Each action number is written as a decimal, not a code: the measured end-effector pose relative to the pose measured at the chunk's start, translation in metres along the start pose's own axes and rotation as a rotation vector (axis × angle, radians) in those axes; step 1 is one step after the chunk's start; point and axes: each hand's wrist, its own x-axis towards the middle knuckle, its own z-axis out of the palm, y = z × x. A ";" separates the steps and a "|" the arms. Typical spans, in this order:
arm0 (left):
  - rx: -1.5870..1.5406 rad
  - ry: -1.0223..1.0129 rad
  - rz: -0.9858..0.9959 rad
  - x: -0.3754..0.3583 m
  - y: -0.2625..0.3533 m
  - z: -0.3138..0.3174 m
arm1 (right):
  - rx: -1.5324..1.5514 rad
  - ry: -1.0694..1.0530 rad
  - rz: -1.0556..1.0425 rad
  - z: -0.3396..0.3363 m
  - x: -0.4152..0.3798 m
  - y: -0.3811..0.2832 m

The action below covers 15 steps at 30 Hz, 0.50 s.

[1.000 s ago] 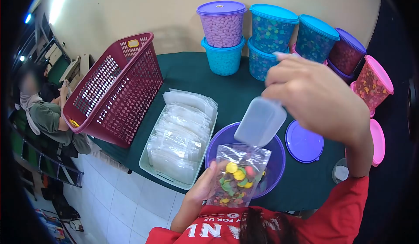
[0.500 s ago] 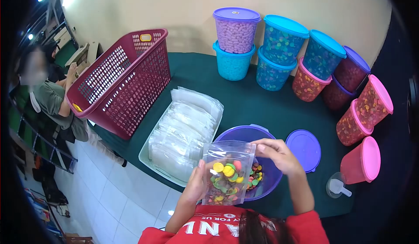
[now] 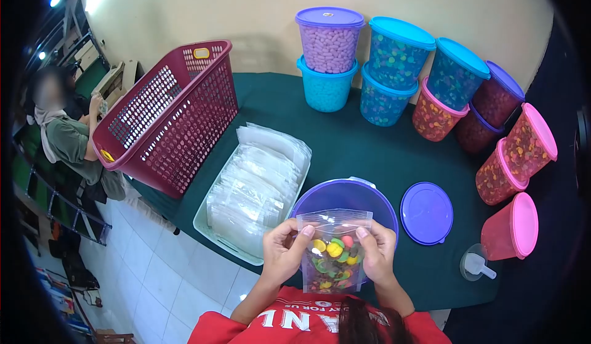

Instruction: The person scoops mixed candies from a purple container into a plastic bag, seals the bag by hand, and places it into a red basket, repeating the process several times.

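A clear zip pouch [image 3: 335, 264] filled with yellow, green, red and brown candies is held upright in front of my chest. My left hand [image 3: 284, 251] pinches its left side near the top, thumb on the front. On the opposite side my right hand [image 3: 377, 250] pinches it in the same way. Behind the pouch stands an open purple tub [image 3: 381, 211], whose contents are hidden by the pouch and hands. To the left, a pale green tray [image 3: 203, 224] holds stacks of empty clear pouches [image 3: 252, 187].
A purple lid [image 3: 426, 213] lies right of the tub. A white scoop [image 3: 479, 265] rests in a small clear cup. Stacked candy tubs [image 3: 397, 67] line the back and right, with a pink-lidded tub [image 3: 510, 227] nearest. A maroon basket [image 3: 191, 141] stands left; beyond it is a person [image 3: 74, 137].
My right hand has moved down from the pouch's top corner to its right side. The pouch has shifted slightly right and lower, and my left hand has moved up along its edge.
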 end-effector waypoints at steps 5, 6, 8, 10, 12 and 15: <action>0.160 0.087 0.078 0.001 -0.013 0.005 | -0.335 0.134 -0.128 0.000 0.001 0.013; 0.162 0.087 0.070 0.002 -0.014 0.007 | -0.334 0.136 -0.120 -0.001 0.001 0.013; 0.095 0.045 0.099 0.002 -0.013 0.012 | -0.349 0.151 -0.285 -0.003 0.002 0.011; 0.002 0.001 0.069 0.006 -0.014 0.015 | -0.319 0.154 -0.277 -0.006 0.003 0.012; -0.087 -0.040 0.038 0.006 -0.013 0.016 | -0.283 0.156 -0.267 -0.007 0.003 0.012; -0.017 -0.149 -0.045 0.006 -0.010 0.018 | -0.178 0.126 -0.191 -0.008 0.004 0.010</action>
